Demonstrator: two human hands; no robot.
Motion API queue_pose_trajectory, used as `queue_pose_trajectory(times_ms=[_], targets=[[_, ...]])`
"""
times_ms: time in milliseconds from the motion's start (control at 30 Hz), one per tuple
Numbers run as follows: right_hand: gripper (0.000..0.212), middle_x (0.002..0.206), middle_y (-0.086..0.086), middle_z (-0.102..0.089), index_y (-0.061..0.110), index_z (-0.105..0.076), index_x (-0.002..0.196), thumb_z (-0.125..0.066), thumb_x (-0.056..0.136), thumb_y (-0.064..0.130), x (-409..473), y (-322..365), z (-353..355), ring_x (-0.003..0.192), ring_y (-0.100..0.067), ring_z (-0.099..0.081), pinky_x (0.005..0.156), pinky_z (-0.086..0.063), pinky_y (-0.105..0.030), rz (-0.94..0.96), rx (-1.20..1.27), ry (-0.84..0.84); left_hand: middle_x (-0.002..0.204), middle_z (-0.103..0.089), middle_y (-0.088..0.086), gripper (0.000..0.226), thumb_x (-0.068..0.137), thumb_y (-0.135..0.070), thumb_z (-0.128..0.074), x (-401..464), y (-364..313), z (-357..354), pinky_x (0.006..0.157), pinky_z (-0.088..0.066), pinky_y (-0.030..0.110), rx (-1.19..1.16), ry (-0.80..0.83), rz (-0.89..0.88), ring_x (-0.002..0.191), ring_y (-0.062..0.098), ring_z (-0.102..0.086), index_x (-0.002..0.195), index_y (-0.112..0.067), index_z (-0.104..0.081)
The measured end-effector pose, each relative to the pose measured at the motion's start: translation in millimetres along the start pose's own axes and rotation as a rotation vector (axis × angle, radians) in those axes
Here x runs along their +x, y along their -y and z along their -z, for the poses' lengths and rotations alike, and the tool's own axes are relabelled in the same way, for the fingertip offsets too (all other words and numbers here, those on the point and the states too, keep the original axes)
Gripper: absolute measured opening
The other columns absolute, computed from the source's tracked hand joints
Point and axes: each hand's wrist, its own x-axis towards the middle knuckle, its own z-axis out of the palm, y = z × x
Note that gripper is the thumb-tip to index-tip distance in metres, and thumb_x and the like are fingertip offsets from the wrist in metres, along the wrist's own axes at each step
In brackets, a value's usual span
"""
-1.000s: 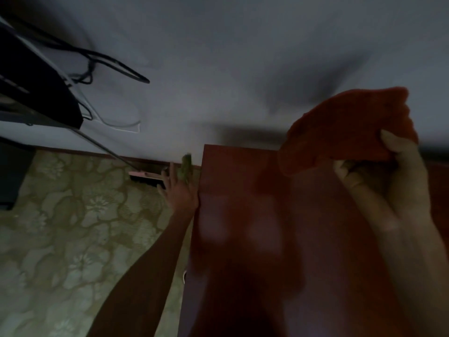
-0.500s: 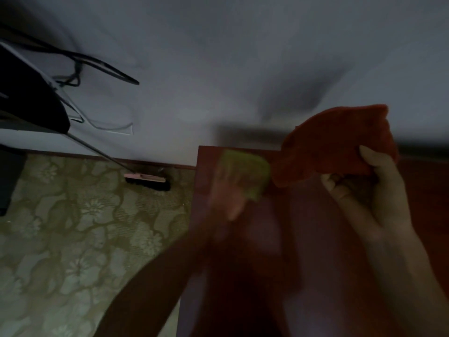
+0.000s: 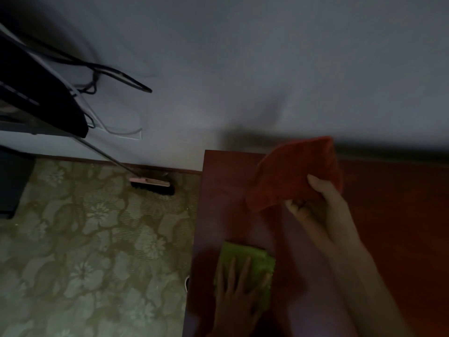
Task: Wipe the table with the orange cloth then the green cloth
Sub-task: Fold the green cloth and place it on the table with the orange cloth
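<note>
Left hand [image 3: 237, 291] flat on the green cloth [image 3: 252, 263], fingers straight and spread, palm pressing it onto the table [image 3: 228, 186]. Cloth sits near the table's left edge, close to me, folded into a rough rectangle. My fingers cover its near-left part; the far and right parts show past the fingertips.

Right hand [image 3: 320, 207] is up above the table, holding the orange cloth [image 3: 296, 173]. Thumb lies over the cloth's near side, fingers curled under it, so it's a pinch grip on the bunched lower edge. Cloth fans up and away from my hand toward the wall [image 3: 243, 69], its lower left corner hanging free. Looks clear of the tabletop, but light is dim so I can't say for sure that no corner touches. Orange cloth is further from me than the green one, well apart from it.

Table is dark reddish wood, back edge against the wall. Left of it: patterned floor [image 3: 97, 239], and a broom [image 3: 153, 184] with its head on the floor by the baseboard, handle running up-left. Dark object and some cables [image 3: 116, 74] in the upper left corner, too dark to identify.
</note>
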Motion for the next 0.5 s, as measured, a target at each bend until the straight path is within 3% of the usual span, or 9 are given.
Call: queue_pose_trajectory(times_ms=[67,100,133,167,200,233,300,400,500], targets=[[0.032,0.107,-0.006,-0.072,0.015,-0.071,0.103,-0.065,0.072,0.013,-3.7,-10.0,0.5,0.097,-0.018,-0.068,0.089,-0.054,-0.036,-0.043,-0.024,-0.010,0.156,-0.035,0.004,0.070,0.084,-0.070,-0.051,-10.4,-6.4,15.8,0.115,-0.023,0.045,-0.236,-0.170,-0.024,0.149,0.030,-0.016,0.146,-0.039,-0.041],[0.029,0.106,-0.007,-0.072,0.014,-0.072,0.100,-0.065,0.071,0.012,-4.9,-14.8,1.6,0.095,-0.019,-0.068,0.089,-0.054,-0.037,-0.067,-0.027,-0.016,0.156,-0.033,-0.005,0.066,0.087,-0.066,-0.051,-8.0,-5.1,37.3,0.115,-0.025,0.030,-0.469,-0.233,-0.014,0.148,0.016,-0.020,0.145,-0.036,-0.042],[0.029,0.108,-0.009,-0.070,0.013,-0.071,0.099,-0.066,0.071,0.012,-6.0,-19.1,2.7,0.096,-0.020,-0.067,0.088,-0.053,-0.037,-0.090,-0.032,-0.025,0.153,-0.032,-0.021,0.061,0.088,-0.065,-0.050,-0.8,-2.8,62.1,0.112,-0.024,0.014,-0.742,-0.296,0.077,0.144,-0.002,-0.023,0.143,-0.039,-0.043],[0.031,0.111,-0.011,-0.067,0.012,-0.070,0.101,-0.066,0.071,0.012,-6.9,-23.2,3.5,0.098,-0.022,-0.065,0.089,-0.052,-0.037,-0.111,-0.037,-0.028,0.147,-0.035,-0.033,0.058,0.086,-0.071,-0.046,9.8,3.1,84.4,0.107,-0.026,0.007,-1.008,-0.289,0.260,0.137,-0.012,-0.028,0.139,-0.047,-0.044],[0.031,0.113,-0.012,-0.066,0.012,-0.069,0.102,-0.066,0.071,0.012,-8.0,-27.0,3.8,0.100,-0.022,-0.064,0.090,-0.052,-0.038,-0.132,-0.034,-0.022,0.140,-0.044,-0.033,0.062,0.079,-0.080,-0.045,25.4,15.2,104.0,0.104,-0.033,0.010,-1.259,-0.265,0.477,0.131,-0.010,-0.040,0.134,-0.049,-0.048],[0.030,0.113,-0.011,-0.067,0.010,-0.070,0.101,-0.065,0.071,0.012,-9.4,-30.6,3.2,0.100,-0.023,-0.066,0.090,-0.052,-0.038,-0.151,-0.032,-0.004,0.135,-0.057,-0.021,0.076,0.070,-0.086,-0.051,45.7,30.0,115.2,0.101,-0.043,0.022,-1.553,-0.175,0.650,0.126,0.004,-0.053,0.131,-0.041,-0.054],[0.023,0.105,-0.011,-0.074,0.011,-0.077,0.091,-0.063,0.073,0.011,-11.8,-38.1,1.4,0.091,-0.021,-0.072,0.085,-0.055,-0.038,-0.179,-0.047,0.038,0.130,-0.064,0.012,0.098,0.063,-0.084,-0.057,80.9,56.1,130.5,0.092,-0.054,0.044,-2.073,0.129,0.760,0.115,0.033,-0.064,0.135,-0.016,-0.055],[0.030,0.099,-0.010,-0.076,0.011,-0.074,0.098,-0.064,0.070,0.008,-9.3,-48.6,3.7,0.084,-0.021,-0.074,0.073,-0.062,-0.039,-0.190,-0.051,0.049,0.134,-0.060,0.017,0.084,0.074,-0.072,-0.051,115.8,76.0,150.9,0.093,-0.053,0.050,-2.283,0.277,0.618,0.115,0.033,-0.063,0.135,-0.015,-0.055],[0.050,0.109,-0.008,-0.074,0.013,-0.069,0.109,-0.074,0.059,0.009,0.6,-56.6,17.5,0.095,-0.023,-0.073,0.072,-0.061,-0.037,-0.186,-0.130,0.095,0.130,-0.062,0.016,0.085,0.058,-0.058,-0.085,138.5,86.6,160.9,0.091,-0.055,0.045,-2.104,0.170,0.453,0.110,0.028,-0.065,0.130,-0.019,-0.061]])
